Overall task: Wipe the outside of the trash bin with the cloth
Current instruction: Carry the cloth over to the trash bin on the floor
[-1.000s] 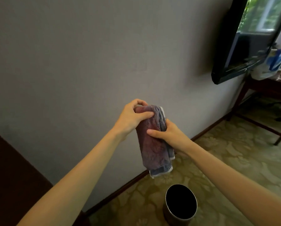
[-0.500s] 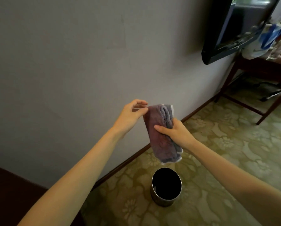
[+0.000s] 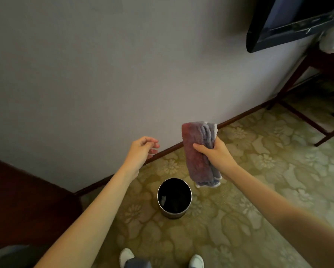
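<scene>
trash bin: upright on carpet, untouched. cloth: folded, above-right of bin, clamped in right hand. left hand: fingers loosely apart, empty. risk: one-handed wipe may tip light bin; loose fold may unravel.

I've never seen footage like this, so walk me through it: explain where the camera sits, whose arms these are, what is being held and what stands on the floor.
There is no machine here. The single picture comes from a wide-angle camera worn on a person's head, looking forward and down, so the two bare arms reaching into view are that person's own. The right hand grips a folded purple cloth in the air. The left hand holds nothing, its fingers loosely curled. Below them, a round metal trash bin stands upright on the patterned carpet near the wall; the cloth is not touching it. The person's white shoes show at the bottom edge.
</scene>
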### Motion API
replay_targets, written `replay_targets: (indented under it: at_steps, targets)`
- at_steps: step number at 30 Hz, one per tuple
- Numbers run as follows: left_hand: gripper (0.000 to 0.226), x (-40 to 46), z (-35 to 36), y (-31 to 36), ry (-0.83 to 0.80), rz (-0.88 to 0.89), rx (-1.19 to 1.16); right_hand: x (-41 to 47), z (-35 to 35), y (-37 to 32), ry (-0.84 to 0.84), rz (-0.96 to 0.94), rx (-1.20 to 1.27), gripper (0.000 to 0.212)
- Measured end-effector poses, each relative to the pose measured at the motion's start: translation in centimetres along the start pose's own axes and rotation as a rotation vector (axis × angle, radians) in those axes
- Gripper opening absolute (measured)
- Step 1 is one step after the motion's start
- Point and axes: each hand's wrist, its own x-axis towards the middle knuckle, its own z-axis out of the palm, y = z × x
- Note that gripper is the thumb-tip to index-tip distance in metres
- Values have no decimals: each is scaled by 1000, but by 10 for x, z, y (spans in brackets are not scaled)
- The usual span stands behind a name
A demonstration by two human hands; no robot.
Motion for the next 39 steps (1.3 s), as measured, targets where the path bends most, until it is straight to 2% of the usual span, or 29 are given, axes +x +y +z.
replay_targets:
  at_steps: [4, 9, 15, 24, 29, 35, 39]
  targets:
    - [21, -2, 14, -26, 7, -45, -13, 0, -18, 29, 87, 53, -41, 48]
    - [23, 12, 21, -52, 60, -64, -18, 2, -20, 61, 132, 106, -5, 67]
    - [20, 46, 31, -121, 7, -54, 17, 24, -4, 141, 196, 114, 24, 45]
    - [21, 136, 61, -343, 44, 53, 102, 100, 24, 360, 368, -87, -90, 25]
    - [21, 191, 87, -450, 61, 147, 156, 159, 31, 454, 456, -279, -186, 27]
    - [20, 229, 111, -520, 104, 317, 148, 201, 24, 520, 589, -442, -199, 34]
    - [10, 224, 130, -528, 107, 474, 254, 197, 22, 531, 600, -431, -194, 32]
